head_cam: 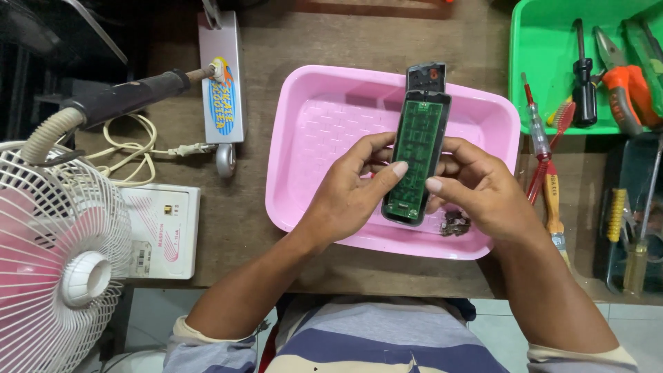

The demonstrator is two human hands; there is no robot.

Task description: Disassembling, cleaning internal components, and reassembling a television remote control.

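Note:
I hold an opened black remote control (417, 148) over a pink plastic tray (324, 131). Its green circuit board faces up and its battery end points away from me. My left hand (352, 190) grips its left side, thumb resting on the board. From the other side my right hand (483, 190) grips it, thumb at the board's lower edge. A small pile of dark screws or small parts (456, 222) lies in the tray by my right hand.
A soldering tool (124, 97) with hose and a white cord lie at left, beside a toy scooter (222, 83), a white box (162, 231) and a fan (55, 262). A green tray (545, 62) holds pliers (621, 86) and a screwdriver (585, 76). More screwdrivers (542, 148) lie at right.

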